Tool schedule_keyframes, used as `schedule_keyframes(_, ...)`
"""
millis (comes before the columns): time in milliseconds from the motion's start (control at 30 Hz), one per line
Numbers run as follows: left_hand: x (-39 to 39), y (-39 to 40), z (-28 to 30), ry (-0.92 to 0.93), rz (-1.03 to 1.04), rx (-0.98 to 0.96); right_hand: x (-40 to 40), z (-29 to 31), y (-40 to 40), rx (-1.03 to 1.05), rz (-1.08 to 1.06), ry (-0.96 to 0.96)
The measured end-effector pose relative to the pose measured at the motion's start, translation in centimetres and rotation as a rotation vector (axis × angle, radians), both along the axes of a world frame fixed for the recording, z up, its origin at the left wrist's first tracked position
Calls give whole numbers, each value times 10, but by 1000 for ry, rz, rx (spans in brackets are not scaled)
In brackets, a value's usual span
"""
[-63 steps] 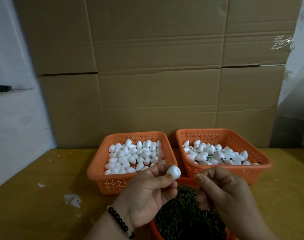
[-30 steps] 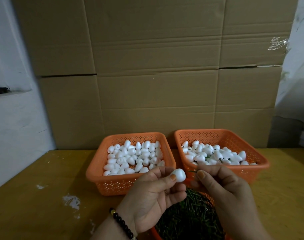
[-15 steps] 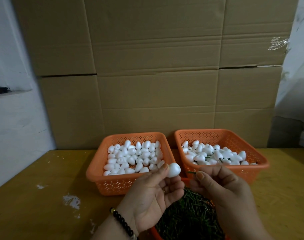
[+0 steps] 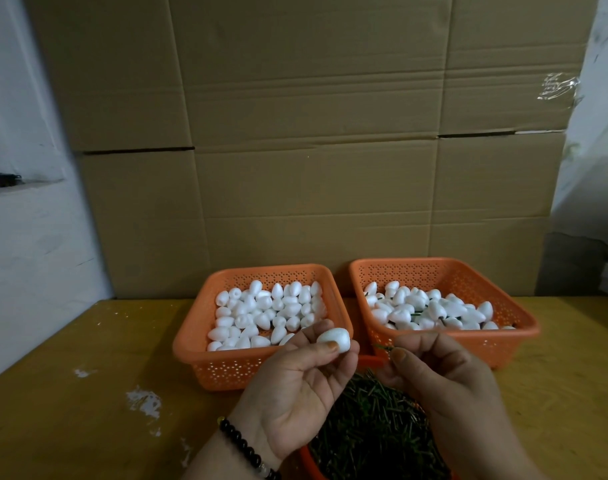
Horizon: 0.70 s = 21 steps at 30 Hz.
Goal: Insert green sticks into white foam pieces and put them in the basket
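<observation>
- Foam piece (image 4: pixel 334 339), one, white, egg-shaped; lower centre of the frame; pinched between thumb and fingertips of my left hand (image 4: pixel 297 386), its blunt end turned toward the right hand; I see no stick in it yet.
- Green stick (image 4: pixel 382 347), one, thin; just right of the foam piece; pinched by thumb and forefinger of my right hand (image 4: pixel 444 379), the other fingers curled in; only a short tip shows past the fingers, aimed at the foam and not touching it; the gap between the two is small.
- Step in hand, as I judge it: the push of the stick into the foam, not yet made.
- Stick supply (image 4: pixel 375 424), a heap of loose green sticks in an orange container at the bottom centre, under both hands; plentiful.
- Left basket (image 4: pixel 191 341), orange, perforated, centre left; holds bare foam pieces (image 4: pixel 268 313), many, no green visible among them; I take this as the stock still to do.
- Right basket (image 4: pixel 524 323), orange, perforated, centre right; holds foam pieces (image 4: pixel 430 310) with green stems showing between them; I take these as finished work.
- Progress, my estimate: the two baskets look about equally filled; roughly midway, a large share remaining.
- Surroundings: yellow table (image 4: pixel 88 393) with white scuffs at lower left; cardboard boxes (image 4: pixel 313 133) stacked behind; bead bracelet (image 4: pixel 247 448) on the left wrist.
</observation>
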State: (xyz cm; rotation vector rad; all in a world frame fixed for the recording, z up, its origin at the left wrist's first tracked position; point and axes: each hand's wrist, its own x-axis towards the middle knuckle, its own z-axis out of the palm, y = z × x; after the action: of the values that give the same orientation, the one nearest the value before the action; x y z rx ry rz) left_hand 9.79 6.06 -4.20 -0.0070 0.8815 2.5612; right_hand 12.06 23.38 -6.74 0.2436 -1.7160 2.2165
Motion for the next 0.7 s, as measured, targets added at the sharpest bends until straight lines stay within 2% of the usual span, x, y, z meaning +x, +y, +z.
schedule_keyframes(467,4,5,-3,68,-26,-37,3,2,-5,-6,-17,13)
schedule_keyframes(700,7,9,-3,-24,-32,-11,3,0,-4,89,-87,46)
